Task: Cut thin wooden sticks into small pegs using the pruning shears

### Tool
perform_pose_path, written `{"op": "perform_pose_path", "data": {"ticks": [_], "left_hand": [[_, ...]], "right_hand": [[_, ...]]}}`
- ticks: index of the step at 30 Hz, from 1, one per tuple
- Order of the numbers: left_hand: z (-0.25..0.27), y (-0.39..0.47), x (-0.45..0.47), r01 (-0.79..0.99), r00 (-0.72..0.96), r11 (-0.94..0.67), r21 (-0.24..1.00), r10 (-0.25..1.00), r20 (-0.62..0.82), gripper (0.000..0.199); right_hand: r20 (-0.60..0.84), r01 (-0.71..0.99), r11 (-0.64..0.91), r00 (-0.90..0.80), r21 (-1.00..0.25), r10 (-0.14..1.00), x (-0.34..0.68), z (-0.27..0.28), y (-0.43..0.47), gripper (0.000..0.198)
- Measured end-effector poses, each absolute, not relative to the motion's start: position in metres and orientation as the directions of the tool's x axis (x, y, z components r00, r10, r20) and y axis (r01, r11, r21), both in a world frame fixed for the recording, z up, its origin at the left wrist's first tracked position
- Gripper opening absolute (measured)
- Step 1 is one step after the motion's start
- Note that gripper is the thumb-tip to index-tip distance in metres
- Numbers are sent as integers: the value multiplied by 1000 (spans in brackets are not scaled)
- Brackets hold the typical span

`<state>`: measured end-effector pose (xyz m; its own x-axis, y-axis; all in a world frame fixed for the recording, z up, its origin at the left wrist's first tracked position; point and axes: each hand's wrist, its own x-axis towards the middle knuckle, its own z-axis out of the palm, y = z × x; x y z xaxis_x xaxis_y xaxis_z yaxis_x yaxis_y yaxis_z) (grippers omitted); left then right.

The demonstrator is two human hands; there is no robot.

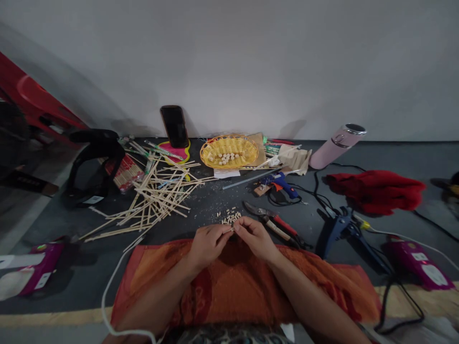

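Note:
Above the near edge of the table, my left hand (211, 242) and my right hand (256, 239) meet fingertip to fingertip. A tiny pale piece of wooden stick (232, 229) shows where they come together, and both hands pinch at it; the fingers cover most of it. Just beyond my fingertips lies a small heap of short cut stick pieces (231, 218). To the right of the heap rest red-handled pruning shears (276, 220). Under my forearms an orange towel (236, 286) is spread.
Long thin sticks (154, 196) lie loosely piled at left. A yellow wicker basket (206, 155) holds small pale clusters. Behind stand a phone (174, 126) and a pink flask (333, 148). Rightward are a blue glue gun (281, 184), a blue cutter (339, 227) and red cloth (380, 188).

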<state>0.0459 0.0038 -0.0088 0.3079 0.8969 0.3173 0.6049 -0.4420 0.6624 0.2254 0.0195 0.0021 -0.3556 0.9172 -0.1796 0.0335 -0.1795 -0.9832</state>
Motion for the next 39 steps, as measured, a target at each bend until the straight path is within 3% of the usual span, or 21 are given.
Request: {"op": "perform_pose_path", "data": {"ticks": [15,20,26,32,39], "left_hand": [[-5,4,45,555,253,-418,719,909,333,12],[-1,4,45,567,295,-422,708,906,305,13],[0,4,45,591,346,-406,697,908,235,14],[1,5,46,532,328,-377,759,917,226,16],[2,4,49,333,235,-67,941,972,-14,21]], "right_hand": [[-176,-169,-275,-442,-946,880,227,-3,19,34],[-170,-76,-231,-466,-970,868,229,-2,19,33],[-91,100,-55,-398,-993,913,230,-1,20,33],[-135,91,-108,-373,-990,918,229,-3,19,31],[-57,133,-13,-331,-991,942,230,0,19,28]]}}
